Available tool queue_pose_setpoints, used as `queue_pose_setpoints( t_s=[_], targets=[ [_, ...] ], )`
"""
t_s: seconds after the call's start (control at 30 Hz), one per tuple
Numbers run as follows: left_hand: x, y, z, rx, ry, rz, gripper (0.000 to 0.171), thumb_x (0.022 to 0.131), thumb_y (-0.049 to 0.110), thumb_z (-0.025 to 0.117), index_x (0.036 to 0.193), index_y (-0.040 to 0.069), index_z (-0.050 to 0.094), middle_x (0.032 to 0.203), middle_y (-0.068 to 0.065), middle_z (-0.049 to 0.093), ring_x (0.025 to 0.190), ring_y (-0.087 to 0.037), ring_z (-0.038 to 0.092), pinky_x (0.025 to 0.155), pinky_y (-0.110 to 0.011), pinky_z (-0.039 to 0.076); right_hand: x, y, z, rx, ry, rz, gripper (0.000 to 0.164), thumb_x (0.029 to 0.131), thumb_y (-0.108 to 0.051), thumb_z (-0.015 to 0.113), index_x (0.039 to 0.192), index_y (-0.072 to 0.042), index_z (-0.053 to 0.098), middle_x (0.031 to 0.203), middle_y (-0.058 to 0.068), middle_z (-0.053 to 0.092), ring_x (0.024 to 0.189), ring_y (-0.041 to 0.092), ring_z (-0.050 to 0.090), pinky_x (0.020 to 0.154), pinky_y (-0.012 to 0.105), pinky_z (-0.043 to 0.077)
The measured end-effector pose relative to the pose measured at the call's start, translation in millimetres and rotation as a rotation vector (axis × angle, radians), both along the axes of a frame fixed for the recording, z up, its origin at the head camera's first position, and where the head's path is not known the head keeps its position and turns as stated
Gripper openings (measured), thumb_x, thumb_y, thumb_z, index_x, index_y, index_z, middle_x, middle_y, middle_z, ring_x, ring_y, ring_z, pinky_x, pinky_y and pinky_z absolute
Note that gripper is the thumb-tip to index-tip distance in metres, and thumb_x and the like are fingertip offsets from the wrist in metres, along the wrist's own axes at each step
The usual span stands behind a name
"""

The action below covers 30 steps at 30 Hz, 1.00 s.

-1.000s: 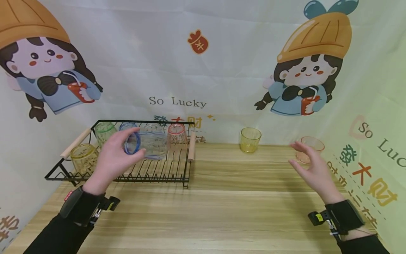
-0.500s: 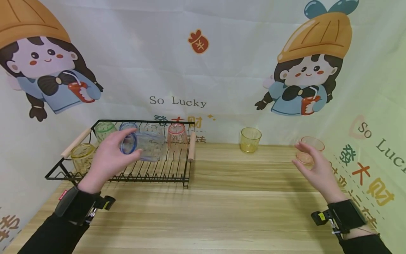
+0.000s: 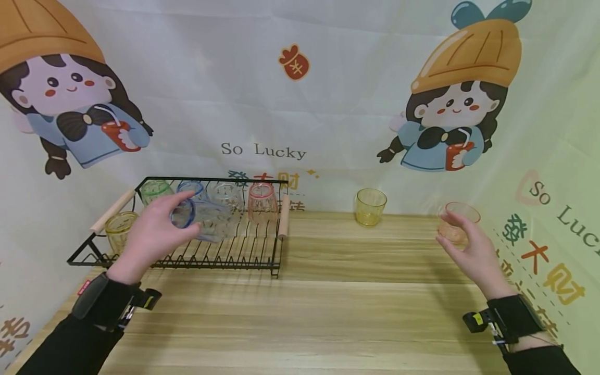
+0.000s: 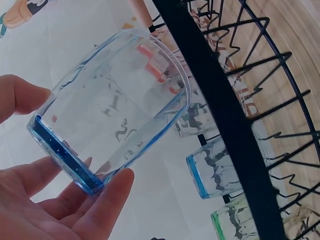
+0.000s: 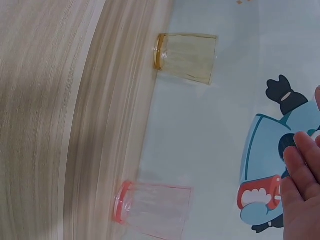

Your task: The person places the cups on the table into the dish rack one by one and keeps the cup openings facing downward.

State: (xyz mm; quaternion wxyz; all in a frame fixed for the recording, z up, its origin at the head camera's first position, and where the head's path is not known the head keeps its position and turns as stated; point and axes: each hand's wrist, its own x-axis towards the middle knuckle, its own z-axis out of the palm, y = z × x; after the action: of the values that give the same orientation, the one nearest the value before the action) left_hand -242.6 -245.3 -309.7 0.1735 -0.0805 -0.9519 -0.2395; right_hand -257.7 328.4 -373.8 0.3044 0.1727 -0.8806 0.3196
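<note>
Rack [image 4: 227, 115] behind blue glass [image 4: 112, 110] in clasping left hand [image 3: 152, 229]; pink glass [image 5: 156, 210] partly behind unclenched right hand [image 3: 474, 252]

blue glass [image 4: 120, 107] held sideways, pink glass [image 5: 157, 210] upright

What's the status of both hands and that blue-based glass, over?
Left hand: gripping blue-based glass, tilted. Right hand: empty, near pink glass. Possible obstacles: upturned glasses in black rack.
</note>
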Motion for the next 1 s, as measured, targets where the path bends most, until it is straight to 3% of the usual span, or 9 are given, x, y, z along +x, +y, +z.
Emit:
queue_pose_setpoints(
  t_s=[0.1, 0.2, 0.33, 0.4, 0.47, 0.77, 1.0],
  targets=[
    [3.2, 0, 6.4, -0.015, -0.022, 0.005, 0.066, 0.085, 0.031, 0.062, 0.145, 0.014, 0.039, 0.143, -0.026, 0.038, 0.129, -0.047, 0.034, 0.1, -0.065, 0.032, 0.3, 1, 0.4, 0.01, -0.014, -0.017, 0.055, 0.085, -0.007, 0.069, 0.134, 0.0, 0.047, 0.125, 0.021, 0.058, 0.117, -0.003, 0.045, 0.093, 0.006, 0.029],
    [2.9, -3, 9.7, -0.036, -0.04, 0.013, 0.067, 0.084, 0.03, 0.064, 0.144, 0.012, 0.04, 0.142, -0.027, 0.039, 0.125, -0.047, 0.038, 0.095, -0.066, 0.036, 1.2, 2, 0.8, 0.023, -0.031, -0.029, 0.056, 0.085, -0.007, 0.068, 0.136, -0.001, 0.046, 0.126, 0.022, 0.057, 0.117, 0.017, 0.049, 0.095, 0.012, 0.033],
    [2.1, -6, 11.6, -0.052, -0.058, 0.015, 0.068, 0.083, 0.028, 0.065, 0.143, 0.009, 0.04, 0.141, -0.028, 0.04, 0.124, -0.047, 0.038, 0.093, -0.066, 0.037, 1.1, 4, 1.3, 0.025, -0.054, -0.027, 0.055, 0.086, -0.007, 0.067, 0.136, 0.001, 0.045, 0.127, 0.024, 0.056, 0.113, 0.039, 0.049, 0.099, 0.04, 0.04],
    [2.1, -7, 10.7, -0.053, -0.065, 0.008, 0.067, 0.084, 0.028, 0.064, 0.144, 0.009, 0.039, 0.142, -0.027, 0.038, 0.125, -0.048, 0.037, 0.095, -0.065, 0.036, 0.7, 5, 1.1, 0.022, -0.064, -0.022, 0.056, 0.087, -0.007, 0.067, 0.136, 0.002, 0.044, 0.126, 0.026, 0.055, 0.113, 0.043, 0.048, 0.094, 0.053, 0.039],
    [1.7, -9, 9.7, -0.056, -0.07, 0.005, 0.066, 0.085, 0.029, 0.063, 0.144, 0.009, 0.039, 0.143, -0.027, 0.038, 0.125, -0.047, 0.037, 0.095, -0.064, 0.037, 0.1, 6, 0.6, 0.02, -0.068, -0.018, 0.056, 0.086, -0.007, 0.067, 0.137, 0.002, 0.043, 0.126, 0.028, 0.055, 0.114, 0.045, 0.048, 0.091, 0.059, 0.038],
    [-0.6, -19, 2.0, -0.067, -0.07, 0.022, 0.068, 0.086, 0.034, 0.061, 0.144, 0.009, 0.037, 0.143, -0.025, 0.039, 0.124, -0.045, 0.039, 0.094, -0.06, 0.039, -2.3, 10, -1.4, 0.023, -0.086, -0.028, 0.056, 0.086, -0.007, 0.067, 0.135, 0.004, 0.043, 0.125, 0.03, 0.054, 0.114, 0.047, 0.047, 0.092, 0.063, 0.036],
    [-2.0, -24, 2.3, -0.08, -0.097, 0.012, 0.067, 0.086, 0.027, 0.06, 0.143, 0.001, 0.037, 0.142, -0.03, 0.036, 0.126, -0.05, 0.035, 0.097, -0.064, 0.035, -5.3, 13, -5.5, 0.036, -0.088, -0.041, 0.054, 0.087, -0.007, 0.066, 0.134, 0.006, 0.044, 0.124, 0.031, 0.054, 0.114, 0.049, 0.047, 0.092, 0.063, 0.036]
  ],
)
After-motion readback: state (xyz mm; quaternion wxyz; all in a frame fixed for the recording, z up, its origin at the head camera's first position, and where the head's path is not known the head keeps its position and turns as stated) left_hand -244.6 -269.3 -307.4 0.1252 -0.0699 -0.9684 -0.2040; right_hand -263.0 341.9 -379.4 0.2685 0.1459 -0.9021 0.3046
